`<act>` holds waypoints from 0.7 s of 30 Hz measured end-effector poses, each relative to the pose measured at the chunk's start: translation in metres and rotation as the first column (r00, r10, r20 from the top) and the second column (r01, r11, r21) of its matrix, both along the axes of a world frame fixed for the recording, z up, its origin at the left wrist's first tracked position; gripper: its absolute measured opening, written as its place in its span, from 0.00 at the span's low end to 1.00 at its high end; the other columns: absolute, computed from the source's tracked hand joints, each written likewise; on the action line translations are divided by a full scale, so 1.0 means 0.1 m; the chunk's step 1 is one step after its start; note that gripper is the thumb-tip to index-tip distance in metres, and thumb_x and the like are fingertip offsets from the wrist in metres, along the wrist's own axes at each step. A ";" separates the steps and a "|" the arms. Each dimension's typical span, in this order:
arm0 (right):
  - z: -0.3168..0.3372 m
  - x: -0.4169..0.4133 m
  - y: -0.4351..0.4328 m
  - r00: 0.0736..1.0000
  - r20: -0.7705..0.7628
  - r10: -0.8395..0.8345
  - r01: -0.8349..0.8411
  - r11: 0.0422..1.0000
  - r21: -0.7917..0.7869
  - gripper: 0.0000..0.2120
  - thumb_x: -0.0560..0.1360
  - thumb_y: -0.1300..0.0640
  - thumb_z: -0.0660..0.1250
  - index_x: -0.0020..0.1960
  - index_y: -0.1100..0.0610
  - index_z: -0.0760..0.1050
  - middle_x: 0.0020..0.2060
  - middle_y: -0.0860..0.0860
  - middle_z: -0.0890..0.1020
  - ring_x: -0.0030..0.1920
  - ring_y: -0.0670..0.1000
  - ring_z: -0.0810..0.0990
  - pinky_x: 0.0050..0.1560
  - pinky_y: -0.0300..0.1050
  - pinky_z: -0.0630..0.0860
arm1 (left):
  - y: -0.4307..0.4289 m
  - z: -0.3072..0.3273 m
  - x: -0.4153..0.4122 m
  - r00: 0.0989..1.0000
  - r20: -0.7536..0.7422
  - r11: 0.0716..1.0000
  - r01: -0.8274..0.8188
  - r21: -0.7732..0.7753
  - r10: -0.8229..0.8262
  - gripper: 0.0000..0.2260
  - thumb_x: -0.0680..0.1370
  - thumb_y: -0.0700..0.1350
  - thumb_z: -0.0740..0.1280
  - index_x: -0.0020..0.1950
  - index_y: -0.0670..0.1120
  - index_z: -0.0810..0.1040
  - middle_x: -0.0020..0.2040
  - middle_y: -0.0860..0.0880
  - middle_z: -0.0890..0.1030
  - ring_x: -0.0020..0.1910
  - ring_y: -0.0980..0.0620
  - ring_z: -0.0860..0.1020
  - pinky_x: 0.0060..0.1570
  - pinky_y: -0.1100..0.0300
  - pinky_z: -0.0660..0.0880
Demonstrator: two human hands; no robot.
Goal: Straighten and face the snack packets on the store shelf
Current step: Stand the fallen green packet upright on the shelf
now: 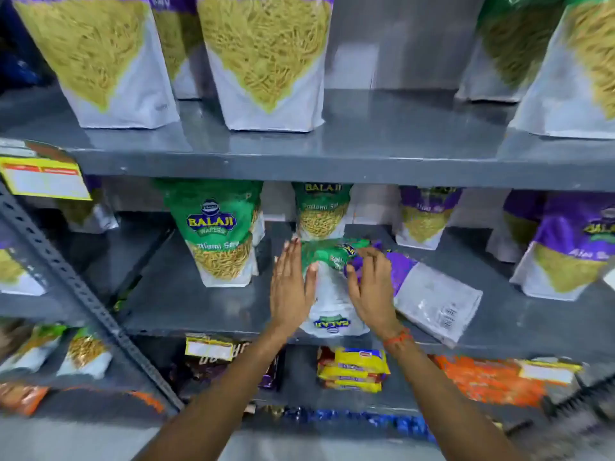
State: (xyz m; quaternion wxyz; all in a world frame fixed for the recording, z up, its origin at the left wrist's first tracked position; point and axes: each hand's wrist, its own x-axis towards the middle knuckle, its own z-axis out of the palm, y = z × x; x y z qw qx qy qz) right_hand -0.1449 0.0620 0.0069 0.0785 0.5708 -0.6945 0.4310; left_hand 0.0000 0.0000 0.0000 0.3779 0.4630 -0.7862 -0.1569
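Note:
A green-and-white snack packet (pixel 327 294) lies flat on the middle shelf (pixel 186 301), its bottom end over the front edge. My left hand (pixel 289 287) rests flat along its left side, fingers straight and together. My right hand (pixel 371 287) lies on its right side, fingers curled over the green top. Under my right hand a purple packet (pixel 429 294) lies flat, back side up, angled to the right. Green packets stand upright at left (pixel 216 234) and behind (pixel 321 211). Purple packets stand further right (pixel 424 217), (pixel 572 247).
The upper shelf (pixel 366 151) carries large upright packets (pixel 266 61). The lower shelf holds yellow packs (pixel 352 371) and orange packs (pixel 482 377). A slotted metal upright (pixel 83 294) runs diagonally at left. Yellow price tags (pixel 43 178) hang on the shelf edges.

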 end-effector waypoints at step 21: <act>-0.13 -0.33 -0.44 0.156 0.981 0.115 -0.527 0.850 -0.015 0.18 0.68 0.75 0.67 0.52 0.60 0.72 0.48 0.53 0.83 0.48 0.51 0.83 0.45 0.42 0.82 | -0.52 0.21 0.28 0.618 -0.750 0.284 0.694 0.662 0.238 0.09 0.75 0.29 0.62 0.47 0.40 0.79 0.38 0.47 0.86 0.31 0.57 0.83 0.33 0.66 0.80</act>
